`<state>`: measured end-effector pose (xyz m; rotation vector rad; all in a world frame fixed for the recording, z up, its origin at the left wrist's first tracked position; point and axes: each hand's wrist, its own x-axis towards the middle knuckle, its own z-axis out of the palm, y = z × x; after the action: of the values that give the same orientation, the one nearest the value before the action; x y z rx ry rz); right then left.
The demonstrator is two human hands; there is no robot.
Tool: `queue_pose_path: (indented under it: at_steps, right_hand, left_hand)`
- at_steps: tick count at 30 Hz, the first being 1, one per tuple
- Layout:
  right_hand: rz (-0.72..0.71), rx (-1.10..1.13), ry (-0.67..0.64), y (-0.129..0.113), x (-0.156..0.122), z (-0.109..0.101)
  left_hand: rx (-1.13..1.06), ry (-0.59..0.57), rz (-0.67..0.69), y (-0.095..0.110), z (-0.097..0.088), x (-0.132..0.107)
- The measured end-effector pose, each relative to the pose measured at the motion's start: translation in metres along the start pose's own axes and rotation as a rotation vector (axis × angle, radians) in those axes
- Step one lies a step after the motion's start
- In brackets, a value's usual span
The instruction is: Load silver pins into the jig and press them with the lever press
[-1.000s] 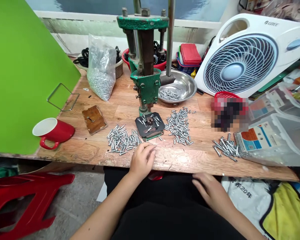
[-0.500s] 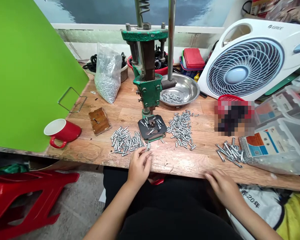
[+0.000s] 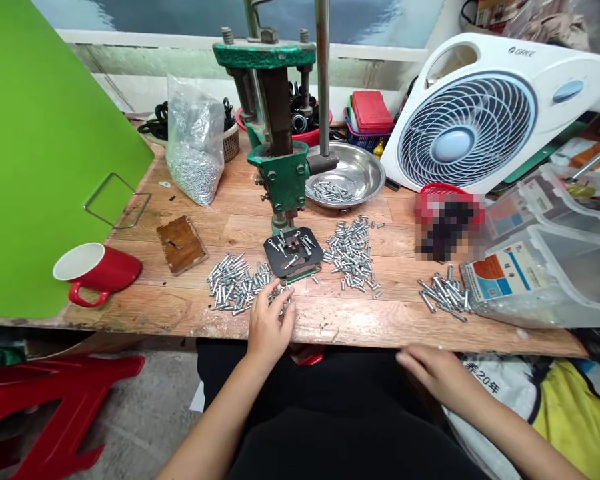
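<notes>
My left hand [image 3: 271,323] reaches over the front of the table, its fingers apart, fingertips at a few small metal pieces. Beside it on the left lies a pile of slim metal eye-ended pins [image 3: 237,285]. Just beyond stands a green hand press [image 3: 285,179], its black base plate [image 3: 280,268] carrying several loose pins. A second pile of short metal eye pieces [image 3: 353,257] spreads to the right of the plate. My right hand [image 3: 435,373] rests near the table's front edge by my lap, fingers loosely stretched and holding nothing visible.
A red mug [image 3: 123,270] lies on its side at left, near a wooden block [image 3: 181,245]. Behind are a clear bag of metal parts [image 3: 195,157] and a steel bowl [image 3: 373,177]. At right are a fan [image 3: 510,167], more pins [image 3: 445,293] and clear plastic bins [image 3: 555,280].
The whole view has shifted, so the table things appear further left. My left hand's fingers have spread slightly around the small pieces. My right hand stays by the table edge.
</notes>
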<state>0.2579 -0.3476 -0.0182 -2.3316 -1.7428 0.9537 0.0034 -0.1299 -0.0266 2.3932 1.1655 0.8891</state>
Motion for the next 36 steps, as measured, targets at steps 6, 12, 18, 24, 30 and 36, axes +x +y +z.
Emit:
queue_pose_path:
  at_steps: [6,12,18,24,30,36]
  right_hand:
    - [0.184,-0.178,0.426,-0.029,0.087,-0.028]
    - [0.076,-0.001,0.443,-0.018,0.093,-0.01]
    - [0.04,0.131,0.446,-0.021,0.096,-0.008]
    - [0.049,0.15,0.455,-0.017,0.097,-0.007]
    - [-0.075,0.38,0.351,-0.048,0.096,-0.01]
    - [-0.386,0.4,0.249,-0.115,0.108,-0.011]
  left_hand:
    - [-0.181,-0.179,-0.02,0.007,-0.011,-0.022]
    - [-0.228,-0.247,-0.054,0.016,-0.021,-0.032]
    - [-0.248,-0.277,-0.001,0.028,-0.01,-0.013]
    - [-0.279,-0.291,0.015,0.03,-0.003,-0.008]
    - [-0.361,-0.325,-0.03,0.036,-0.005,-0.008]
    - [-0.411,-0.353,-0.126,0.04,-0.01,0.0]
